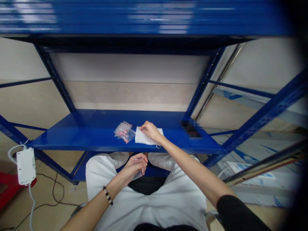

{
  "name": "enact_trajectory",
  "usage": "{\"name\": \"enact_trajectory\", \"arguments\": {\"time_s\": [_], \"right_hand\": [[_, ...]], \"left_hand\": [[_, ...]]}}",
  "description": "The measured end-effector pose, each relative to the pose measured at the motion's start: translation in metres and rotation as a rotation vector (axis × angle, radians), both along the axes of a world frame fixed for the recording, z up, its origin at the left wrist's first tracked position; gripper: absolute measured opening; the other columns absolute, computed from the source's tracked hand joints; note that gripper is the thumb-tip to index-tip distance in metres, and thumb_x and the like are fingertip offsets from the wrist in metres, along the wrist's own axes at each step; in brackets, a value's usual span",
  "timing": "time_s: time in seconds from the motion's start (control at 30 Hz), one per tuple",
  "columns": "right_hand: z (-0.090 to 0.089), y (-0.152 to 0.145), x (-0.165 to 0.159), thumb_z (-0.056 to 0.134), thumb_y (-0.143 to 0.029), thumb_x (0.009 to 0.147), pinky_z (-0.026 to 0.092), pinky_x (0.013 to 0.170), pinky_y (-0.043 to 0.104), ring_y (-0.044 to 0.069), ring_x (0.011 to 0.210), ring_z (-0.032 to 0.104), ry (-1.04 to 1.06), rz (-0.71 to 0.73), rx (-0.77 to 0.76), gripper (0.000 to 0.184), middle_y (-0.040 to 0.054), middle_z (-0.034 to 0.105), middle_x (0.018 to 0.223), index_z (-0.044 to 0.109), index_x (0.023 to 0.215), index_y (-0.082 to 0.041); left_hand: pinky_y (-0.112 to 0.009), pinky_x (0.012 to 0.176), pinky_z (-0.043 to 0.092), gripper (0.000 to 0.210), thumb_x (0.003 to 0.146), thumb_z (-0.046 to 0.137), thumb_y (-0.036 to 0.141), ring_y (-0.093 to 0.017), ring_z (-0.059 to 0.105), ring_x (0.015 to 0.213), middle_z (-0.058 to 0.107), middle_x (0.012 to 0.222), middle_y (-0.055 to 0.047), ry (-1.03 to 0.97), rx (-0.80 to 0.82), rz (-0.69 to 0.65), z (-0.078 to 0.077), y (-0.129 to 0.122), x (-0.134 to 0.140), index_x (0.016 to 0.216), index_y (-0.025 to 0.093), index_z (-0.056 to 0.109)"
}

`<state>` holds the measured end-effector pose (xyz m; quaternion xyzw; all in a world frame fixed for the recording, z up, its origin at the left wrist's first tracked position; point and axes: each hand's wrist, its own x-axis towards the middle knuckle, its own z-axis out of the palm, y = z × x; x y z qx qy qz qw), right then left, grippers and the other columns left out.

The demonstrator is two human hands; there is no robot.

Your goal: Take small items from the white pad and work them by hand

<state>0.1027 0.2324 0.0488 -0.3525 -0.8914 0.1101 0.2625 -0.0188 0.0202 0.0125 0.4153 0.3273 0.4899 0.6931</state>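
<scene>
Over a white sheet [141, 138], paper or cloth, my right hand [150, 131] is closed with thumb and fingertips together. What it pinches, if anything, is too small to make out. Just left of the sheet lie several small clear plastic bags [124, 131] with pink-red pieces inside. My left hand [136, 166] is held above my lap, below the shelf's front edge, with its fingers curled closed. A bit of clear plastic, which looks like a small bag [138, 175], shows under those fingers.
The blue metal shelf [96, 134] bears these things, with another blue shelf [108, 19] above it. A dark, pixelated object [191, 129] lies at the right. A white power strip [26, 166] hangs by the left post, with cables on the floor.
</scene>
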Motion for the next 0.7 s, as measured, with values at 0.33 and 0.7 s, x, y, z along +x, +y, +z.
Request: {"name": "enact_trajectory", "arguments": {"time_s": [0.33,0.7], "right_hand": [[-0.001,-0.012,-0.003,0.061,-0.011,0.087,0.04,0.079,0.027,0.021,0.095,0.057,-0.136,-0.089,0.12,0.016,0.0076,0.063,0.097,0.073,0.094,-0.019],[-0.002,-0.008,0.0,0.06,-0.01,0.088,0.039,0.083,0.028,0.02,0.095,0.055,-0.112,0.001,0.134,0.014,0.0077,0.061,0.097,0.071,0.091,-0.017]], "left_hand": [[-0.022,0.05,0.037,0.025,0.078,0.075,0.032,-0.009,0.048,0.051,0.049,0.058,0.004,0.012,0.033,0.035,-0.001,0.004,-0.008,0.088,0.017,0.059],[-0.022,0.049,0.036,0.029,0.075,0.077,0.035,-0.01,0.048,0.05,0.051,0.057,0.003,0.054,0.034,0.027,-0.003,0.003,-0.007,0.089,0.016,0.06]]}}
